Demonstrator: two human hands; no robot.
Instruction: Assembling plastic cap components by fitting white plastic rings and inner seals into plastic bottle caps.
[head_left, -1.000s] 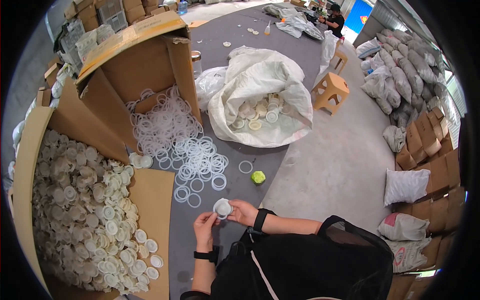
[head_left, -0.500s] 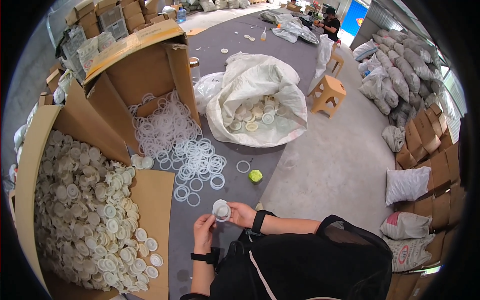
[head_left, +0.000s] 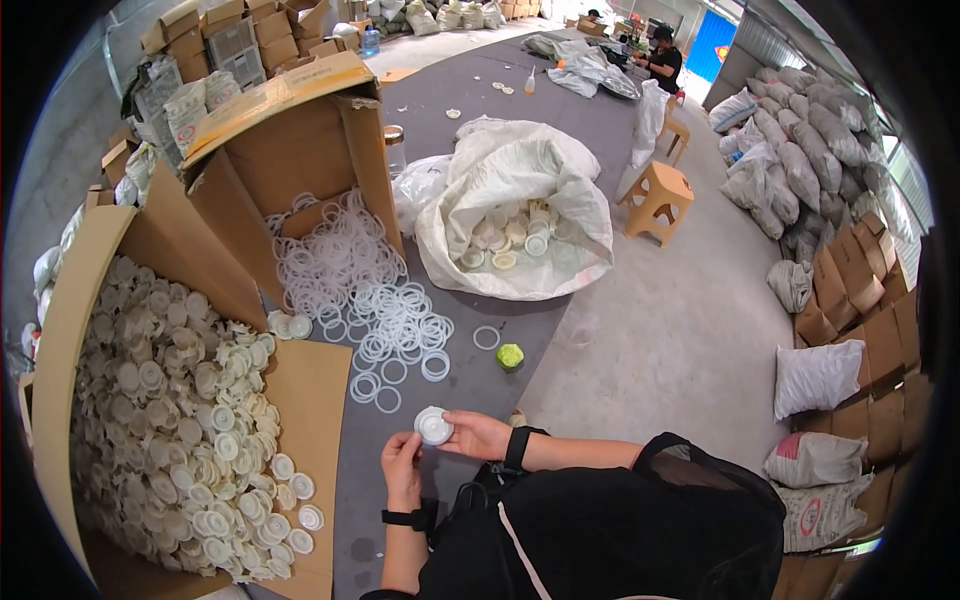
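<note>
My right hand holds a round white plastic cap just above the grey table, near its front edge. My left hand is right beside the cap, fingertips close under it; whether they touch it I cannot tell. Ahead of the hands lies a spread of thin white rings. To my left an open cardboard box lies on its side, filled with several white caps.
A second open cardboard box spills rings at the back left. A white sack of caps sits mid-table. A small green object lies by the table edge. A wooden stool, stacked sacks and boxes stand right; a person works far off.
The cap has stayed between my hands with only small shifts; my hands have edged slightly toward me. Nothing else has moved.
</note>
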